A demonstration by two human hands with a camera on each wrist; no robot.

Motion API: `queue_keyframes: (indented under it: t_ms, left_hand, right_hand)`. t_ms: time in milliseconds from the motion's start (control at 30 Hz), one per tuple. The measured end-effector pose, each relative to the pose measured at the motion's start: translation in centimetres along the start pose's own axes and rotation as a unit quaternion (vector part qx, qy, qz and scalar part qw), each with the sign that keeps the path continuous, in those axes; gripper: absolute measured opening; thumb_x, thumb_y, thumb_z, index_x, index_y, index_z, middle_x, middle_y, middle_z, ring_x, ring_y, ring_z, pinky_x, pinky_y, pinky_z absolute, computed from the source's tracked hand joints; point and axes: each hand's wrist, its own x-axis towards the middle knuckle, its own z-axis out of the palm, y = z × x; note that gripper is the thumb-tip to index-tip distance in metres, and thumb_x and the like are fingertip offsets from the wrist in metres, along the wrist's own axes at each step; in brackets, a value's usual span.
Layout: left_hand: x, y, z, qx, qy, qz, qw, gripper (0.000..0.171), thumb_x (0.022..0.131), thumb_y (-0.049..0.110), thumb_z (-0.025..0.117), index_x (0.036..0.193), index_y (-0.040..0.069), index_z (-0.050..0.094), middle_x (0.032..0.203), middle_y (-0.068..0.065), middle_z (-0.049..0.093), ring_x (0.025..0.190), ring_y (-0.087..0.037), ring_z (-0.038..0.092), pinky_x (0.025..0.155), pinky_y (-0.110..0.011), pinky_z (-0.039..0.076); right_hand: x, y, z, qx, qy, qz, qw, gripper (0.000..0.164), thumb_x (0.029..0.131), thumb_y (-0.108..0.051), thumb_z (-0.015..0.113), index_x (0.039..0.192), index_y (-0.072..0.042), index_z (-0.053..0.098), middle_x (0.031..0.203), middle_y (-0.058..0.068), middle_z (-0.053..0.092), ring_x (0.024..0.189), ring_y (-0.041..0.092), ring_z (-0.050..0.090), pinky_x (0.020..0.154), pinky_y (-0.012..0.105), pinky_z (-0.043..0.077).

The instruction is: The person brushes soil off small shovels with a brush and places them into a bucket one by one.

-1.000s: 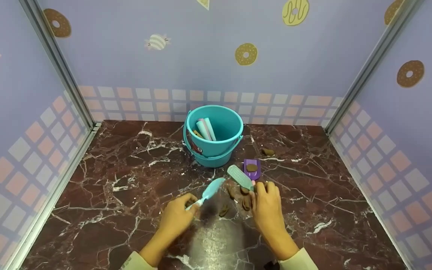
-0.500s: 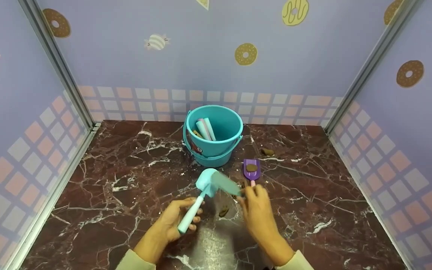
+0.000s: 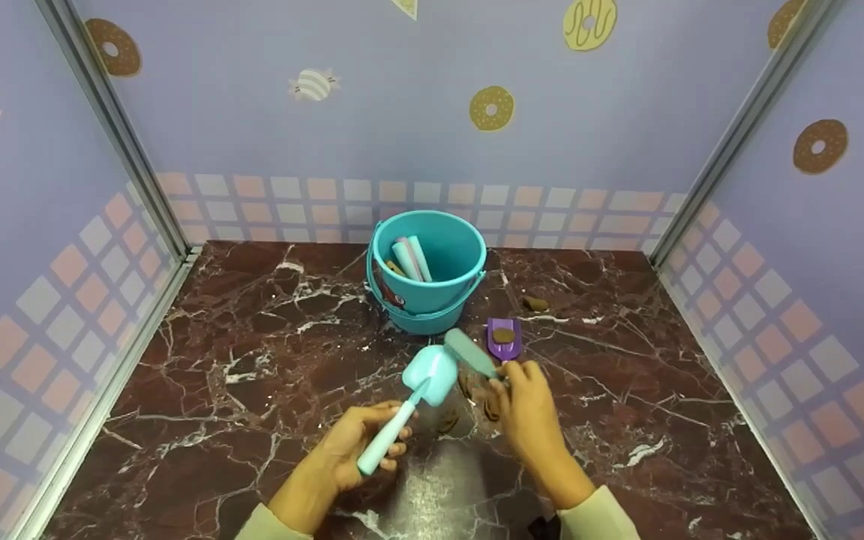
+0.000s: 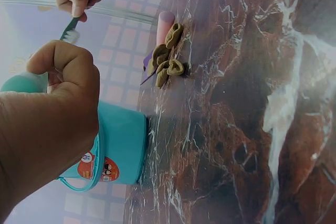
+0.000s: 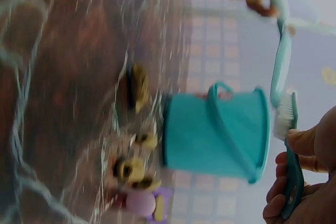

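My left hand (image 3: pixel 338 450) grips the handle of a light blue toy shovel (image 3: pixel 432 369), its scoop tilted up and raised above the floor. In my right hand (image 3: pixel 528 405) is a dark green brush (image 5: pixel 294 174) with white bristles (image 5: pixel 284 116). The bristles lie right at the tip of the shovel's blade (image 5: pixel 282 66) in the right wrist view. Below the two tools, several brown shell-like pieces (image 4: pixel 174 35) lie on the floor. A purple toy shovel (image 3: pixel 503 351) with a pink handle (image 4: pixel 165 24) rests there, bearing one brown piece (image 3: pixel 503 335).
A teal bucket (image 3: pixel 424 304) stands behind the tools, its handle hanging down in front. White and pink sticks (image 3: pixel 411 259) poke up inside it. Another brown piece (image 3: pixel 535 304) lies to the bucket's right. Patterned walls (image 3: pixel 402 150) enclose the marble-look floor (image 3: pixel 252 420) on three sides.
My left hand has turned the blue shovel so its scoop shows broadside. The brush swept left over the scoop, then moved back right to its edge. Bucket and purple shovel have stayed put.
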Motion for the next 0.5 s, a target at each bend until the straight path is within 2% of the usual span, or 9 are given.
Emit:
queue_keyframes:
  t_ms: [133, 233, 333, 400, 500]
  left_hand:
    - [0.3, 0.1, 0.0, -0.010, 0.004, 0.006, 0.9999, 0.024, 0.101, 0.022, 0.046, 0.115, 0.007, 0.058, 0.082, -0.004, 0.057, 0.060, -0.010, 0.049, 0.047, -0.019, 0.039]
    - [0.4, 0.2, 0.1, -0.021, 0.016, 0.007, 0.9996, 0.018, 0.102, 0.021, 0.044, 0.112, 0.010, 0.053, 0.084, -0.005, 0.057, 0.061, -0.010, 0.049, 0.048, -0.018, 0.039]
    - [0.5, 0.2, 0.2, -0.026, 0.027, 0.006, 0.9993, 0.023, 0.102, 0.021, 0.043, 0.122, 0.010, 0.044, 0.088, -0.007, 0.055, 0.062, -0.011, 0.049, 0.049, -0.018, 0.039]
    - [0.5, 0.2, 0.2, -0.028, 0.031, 0.006, 0.9991, 0.026, 0.101, 0.021, 0.043, 0.125, 0.011, 0.039, 0.089, -0.007, 0.055, 0.063, -0.011, 0.049, 0.049, -0.018, 0.040]
    - [0.4, 0.2, 0.2, -0.022, 0.028, 0.007, 0.9993, 0.029, 0.101, 0.021, 0.044, 0.127, 0.007, 0.044, 0.087, -0.006, 0.057, 0.061, -0.010, 0.049, 0.048, -0.018, 0.040]
  right_hand:
    - [-0.1, -0.5, -0.3, 0.007, 0.007, -0.008, 1.000, 0.015, 0.094, -0.016, 0.071, 0.102, -0.005, 0.064, 0.090, 0.005, 0.051, 0.081, 0.019, 0.054, 0.071, 0.038, 0.053]
    - [-1.1, -2.2, -0.4, 0.033, -0.025, -0.017, 0.999, 0.014, 0.094, -0.017, 0.071, 0.104, -0.009, 0.066, 0.094, 0.000, 0.053, 0.084, 0.013, 0.054, 0.073, 0.032, 0.055]
    - [-2.2, -3.5, -0.3, 0.051, -0.051, -0.047, 0.996, 0.014, 0.093, -0.017, 0.072, 0.104, -0.010, 0.066, 0.095, -0.002, 0.053, 0.082, 0.009, 0.054, 0.072, 0.029, 0.055]
    - [-2.4, -3.6, -0.1, 0.052, -0.054, -0.069, 0.995, 0.014, 0.093, -0.017, 0.072, 0.103, -0.009, 0.066, 0.092, -0.001, 0.052, 0.077, 0.009, 0.053, 0.069, 0.029, 0.055]
    - [-2.0, -2.9, 0.2, 0.038, -0.038, -0.072, 0.996, 0.014, 0.092, -0.018, 0.073, 0.100, -0.008, 0.066, 0.091, 0.001, 0.052, 0.078, 0.012, 0.053, 0.069, 0.031, 0.055]
